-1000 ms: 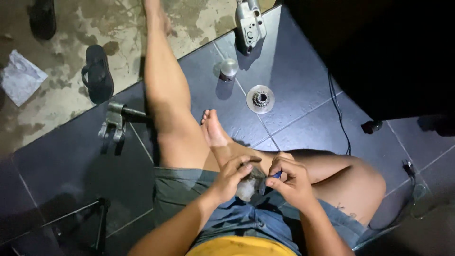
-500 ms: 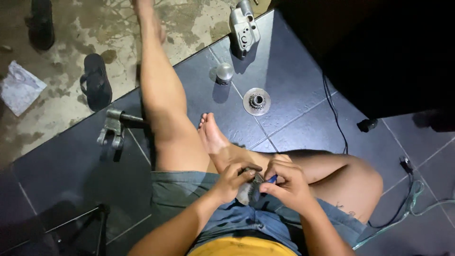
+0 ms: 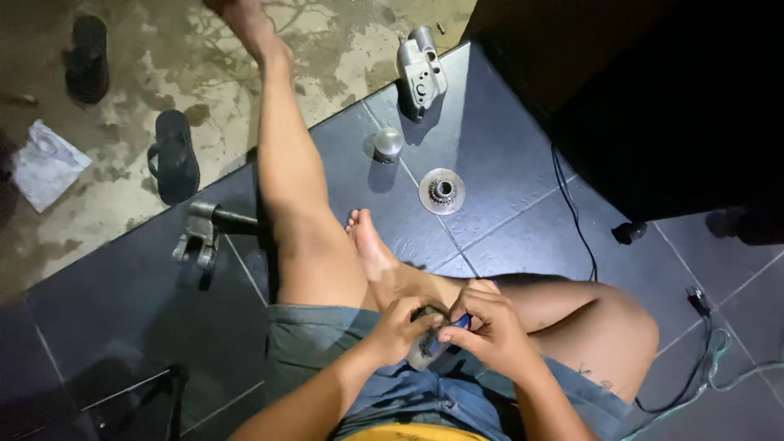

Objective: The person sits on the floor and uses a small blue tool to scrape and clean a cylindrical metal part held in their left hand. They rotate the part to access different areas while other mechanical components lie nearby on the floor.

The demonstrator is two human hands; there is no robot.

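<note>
I sit on the floor (image 3: pixel 506 131) with both hands in my lap, over the shorts (image 3: pixel 327 351). My left hand (image 3: pixel 400 331) is clenched around a small grey metal part (image 3: pixel 425 353); my right hand (image 3: pixel 488 331) pinches a slim blue-handled tool (image 3: pixel 459 322) with its tip set against that part. The part rests between the two hands, just above the folded leg, well apart from the loose pieces on the tiles.

Risk, as I judge it:
- The part is held in bare fingers with no support under it. If the tool slips off its seat, the tip may strike my left fingers or my thigh.
- A small piece freed from the part could drop into the folds of the shorts or roll onto the dark tiles, where it would be hard to find in this light.
- The black cable (image 3: pixel 572 212) runs along the floor near my right knee; a shift of the leg could snag it.

Appearance of the part: dull grey, rounded, mostly hidden by my fingers; its detail cannot be told.

On the tiles ahead lie a toothed disc (image 3: pixel 442 191), a short metal cylinder (image 3: pixel 388 144) and a grey cast housing (image 3: pixel 421 72).
</note>
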